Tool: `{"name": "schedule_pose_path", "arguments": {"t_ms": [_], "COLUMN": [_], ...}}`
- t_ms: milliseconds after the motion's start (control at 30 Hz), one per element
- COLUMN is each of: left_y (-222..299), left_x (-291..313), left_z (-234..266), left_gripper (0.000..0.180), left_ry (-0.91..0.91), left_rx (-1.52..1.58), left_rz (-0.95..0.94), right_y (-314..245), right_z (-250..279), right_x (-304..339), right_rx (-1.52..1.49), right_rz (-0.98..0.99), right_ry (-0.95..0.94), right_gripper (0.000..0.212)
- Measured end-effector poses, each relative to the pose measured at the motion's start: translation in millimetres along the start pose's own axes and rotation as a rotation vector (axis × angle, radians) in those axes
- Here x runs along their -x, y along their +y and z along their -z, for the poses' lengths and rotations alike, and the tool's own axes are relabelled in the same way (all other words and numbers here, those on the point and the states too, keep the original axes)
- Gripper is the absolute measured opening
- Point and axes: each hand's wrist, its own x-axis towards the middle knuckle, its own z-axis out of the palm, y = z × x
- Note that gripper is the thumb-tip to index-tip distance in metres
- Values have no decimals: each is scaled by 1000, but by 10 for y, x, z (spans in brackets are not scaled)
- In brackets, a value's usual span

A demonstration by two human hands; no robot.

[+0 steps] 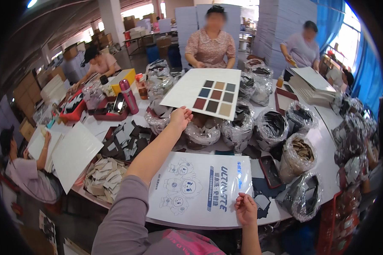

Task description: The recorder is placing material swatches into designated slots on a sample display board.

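Observation:
My left arm stretches far across the table, and my left hand [181,118] is closed at the near edge of a white board with a grid of coloured swatches [183,90]. The board is raised over plastic-lined bags, its far edge near the hands of a person opposite. My right hand [246,209] is loosely curled with nothing visible in it, at the right edge of a white printed sheet [157,199] with cartoon figures and blue lettering. This sheet lies flat before me. Dark swatch pieces [262,205] lie just right of that hand.
Clear plastic bags of swatches [299,155] crowd the table's middle and right. Loose beige pieces [104,176] and dark pieces [127,138] are heaped at left. A dark red tray [270,171], a pink bottle [128,97] and a stack of boards [310,87] stand around. Several people work nearby.

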Motion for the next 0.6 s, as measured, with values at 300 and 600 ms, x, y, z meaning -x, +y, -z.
{"name": "schedule_pose_path", "arguments": {"t_ms": [300,600], "left_y": [1777,2377], "left_x": [1403,3745], "left_z": [3175,4977], "left_gripper": [27,43], "left_ry": [550,1248], "left_rx": [-1215,-434], "left_rz": [-865,-156], "right_y": [17,-15], "right_z": [-61,-364], "right_x": [-93,-113], "right_rx": [86,401], "right_rz": [-14,-109], "right_ry": [8,-27], "right_gripper": [23,22]}}
